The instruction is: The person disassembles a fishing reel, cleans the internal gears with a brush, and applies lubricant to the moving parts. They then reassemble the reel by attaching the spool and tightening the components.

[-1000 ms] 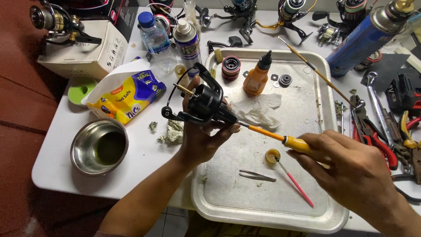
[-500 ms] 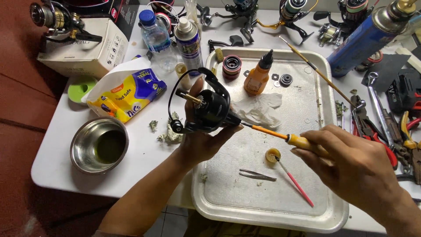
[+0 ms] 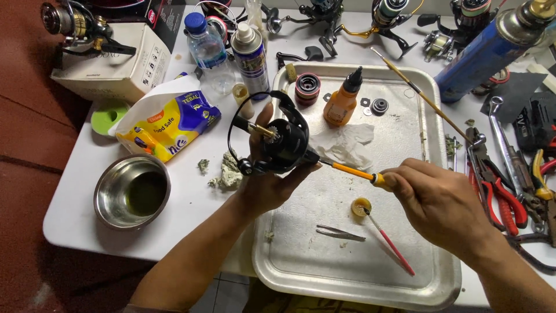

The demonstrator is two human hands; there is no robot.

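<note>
Over tray (image 3: 440, 174), black reel (image 3: 284, 142), left hand (image 3: 269, 188) gripping

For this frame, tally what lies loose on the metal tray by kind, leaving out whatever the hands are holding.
On the tray:
Orange dropper bottle: 1
Red and black spool: 1
Crumpled white tissue: 1
Tweezers: 1
Small yellow cap: 1
Pink-handled brush: 1
Small black washers or rings: about 2, too small to be sure
Total: about 8

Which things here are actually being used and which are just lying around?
In use:
black fishing reel body in the left hand
yellow-handled screwdriver in the right hand

Lying about:
steel bowl
orange dropper bottle
metal tweezers
red-handled pliers
</note>
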